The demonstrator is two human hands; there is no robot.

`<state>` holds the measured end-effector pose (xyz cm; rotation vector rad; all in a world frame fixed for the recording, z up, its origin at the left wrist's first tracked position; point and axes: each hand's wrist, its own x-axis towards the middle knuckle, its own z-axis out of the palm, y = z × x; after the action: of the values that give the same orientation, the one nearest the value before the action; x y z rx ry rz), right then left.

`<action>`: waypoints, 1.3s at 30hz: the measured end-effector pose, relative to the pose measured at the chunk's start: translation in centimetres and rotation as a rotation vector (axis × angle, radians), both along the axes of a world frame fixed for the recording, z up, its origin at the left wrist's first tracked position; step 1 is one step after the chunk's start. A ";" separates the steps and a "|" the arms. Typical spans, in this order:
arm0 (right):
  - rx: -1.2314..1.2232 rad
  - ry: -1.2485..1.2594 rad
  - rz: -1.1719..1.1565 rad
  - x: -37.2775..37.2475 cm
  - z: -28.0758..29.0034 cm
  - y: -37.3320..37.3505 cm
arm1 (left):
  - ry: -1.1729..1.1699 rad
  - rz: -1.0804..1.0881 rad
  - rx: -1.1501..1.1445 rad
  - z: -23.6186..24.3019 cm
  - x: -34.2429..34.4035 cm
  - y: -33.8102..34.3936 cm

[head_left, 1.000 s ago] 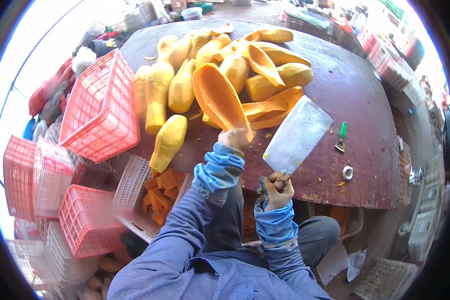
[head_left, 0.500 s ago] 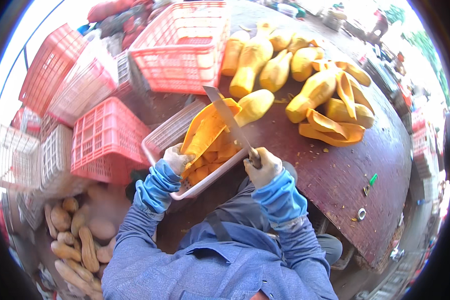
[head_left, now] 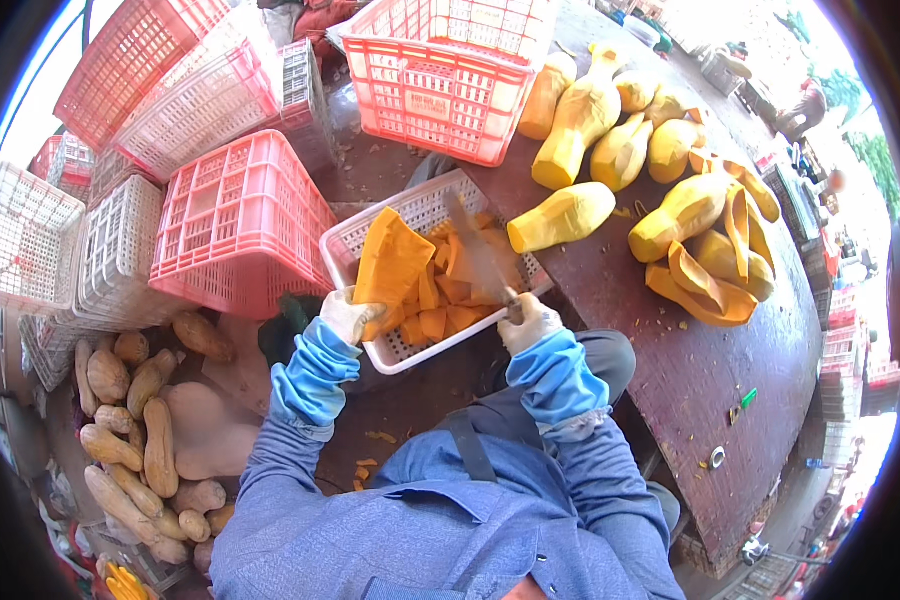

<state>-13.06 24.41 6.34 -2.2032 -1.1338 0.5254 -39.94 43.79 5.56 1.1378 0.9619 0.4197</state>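
Note:
My left hand [head_left: 350,317], in a pale glove, is closed on the lower end of a thick orange pumpkin piece [head_left: 394,262], held tilted upright over a white plastic basket [head_left: 332,250]. Cut pumpkin chunks [head_left: 438,322] lie heaped in that basket. The fingers of my gloved right hand [head_left: 530,325] wrap the handle of a long, wide-bladed knife [head_left: 475,243]. Its blade, smeared by motion, slants up and left over the chunks, apart from the held piece. A peeled yellow pumpkin [head_left: 562,217] lies on the table edge just beyond the basket.
More peeled pumpkins [head_left: 578,122] and hollowed pumpkin halves [head_left: 705,288] sit on the dark red table [head_left: 660,380]. Pink crates [head_left: 240,205] and white crates [head_left: 30,240] stand at left and behind. Unpeeled pumpkins [head_left: 160,450] are piled lower left. A small green-handled tool [head_left: 748,398] lies at right.
The knife has swung down over the basket, away from the pumpkin in my left hand. The held piece looks shorter, and more chunks show in the basket. The whole view has shifted.

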 end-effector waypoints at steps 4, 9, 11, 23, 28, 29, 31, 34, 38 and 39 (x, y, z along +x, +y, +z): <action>0.320 0.118 -0.035 -3.9 9.2 1.5 | -0.035 0.014 -0.022 -2.5 0.6 0.8; -0.241 -0.110 0.250 -1.7 -0.1 2.5 | -0.145 -0.082 -0.054 -0.7 2.5 -0.2; -0.268 0.031 0.188 -1.2 -1.1 0.3 | -0.152 -0.079 -0.019 1.4 2.2 -0.9; 0.793 0.861 -0.567 1.4 3.2 -7.1 | 0.007 -0.105 0.626 0.3 16.4 0.0; 1.086 0.915 -0.869 5.3 5.3 -14.5 | -0.156 -0.445 0.816 2.4 32.9 -8.8; 1.121 0.944 -0.951 6.2 5.0 -16.1 | -0.226 -0.495 0.904 2.5 36.5 -11.1; 1.160 0.882 -1.072 7.9 4.7 -19.5 | -0.255 -0.649 1.192 6.6 43.1 -16.9; 1.229 0.829 -1.226 9.9 3.3 -22.9 | -0.151 -0.853 1.461 5.8 52.9 -24.4; 1.207 0.864 -1.282 11.6 2.0 -26.7 | 0.272 -1.198 1.824 5.2 62.1 -32.5; 1.220 0.890 -1.284 11.9 1.9 -27.2 | 0.321 -1.167 1.891 4.0 63.8 -33.0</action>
<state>-1.15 -2.75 8.25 -0.9600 0.4753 0.0790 23.84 10.75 9.52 3.2184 -0.3382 0.0344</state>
